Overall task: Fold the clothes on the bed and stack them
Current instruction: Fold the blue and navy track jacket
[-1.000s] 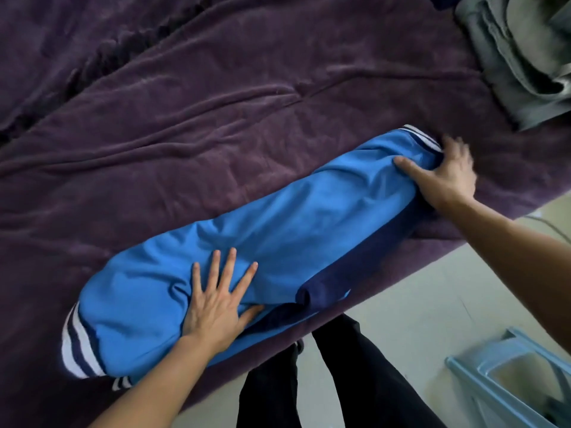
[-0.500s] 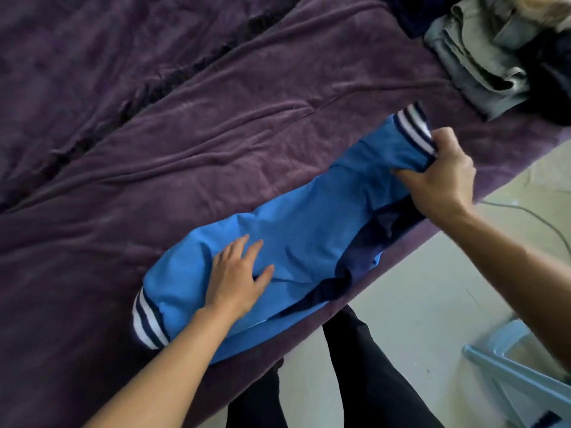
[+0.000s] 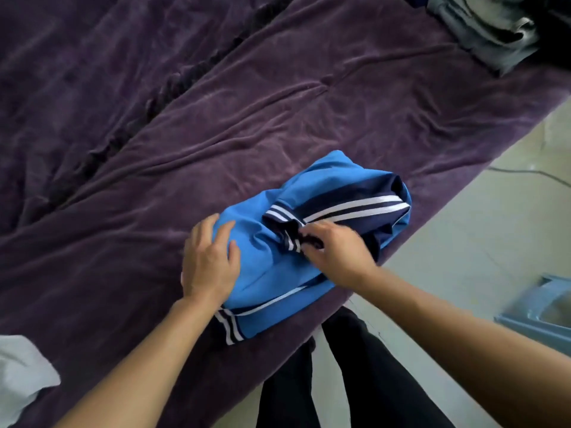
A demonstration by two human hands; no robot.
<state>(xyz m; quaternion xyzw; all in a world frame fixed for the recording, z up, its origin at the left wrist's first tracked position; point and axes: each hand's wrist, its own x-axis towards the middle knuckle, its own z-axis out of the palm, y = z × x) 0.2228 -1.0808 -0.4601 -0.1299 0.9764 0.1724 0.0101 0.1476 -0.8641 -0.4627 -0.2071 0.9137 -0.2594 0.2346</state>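
Blue garment [image 3: 278, 273] lies doubled over on the purple bedspread [image 3: 340, 118], close to the bed's near edge. Left grip [image 3: 210, 261] is released, its palm and loose fingers pressing the left side of the bundle flat. Right grip [image 3: 335, 248] grasps the garment, fingertips pinching the striped trim [image 3: 355, 208] on the top layer. Likely step: squaring this fold. To do it well, hold the left side pinned, draw the trim until its edge meets the layer below, then smooth out the puckers bunched in the middle. The slippery-looking fabric may creep if let go early. A grey folded pile [image 3: 482, 35] sits far right on the bed, probably the stack, and a white cloth [image 3: 18, 375] lies at near left. Containers: none certain. The pale blue plastic object [image 3: 537, 307] on the floor may be a stool or a bin, and its contents cannot be seen.
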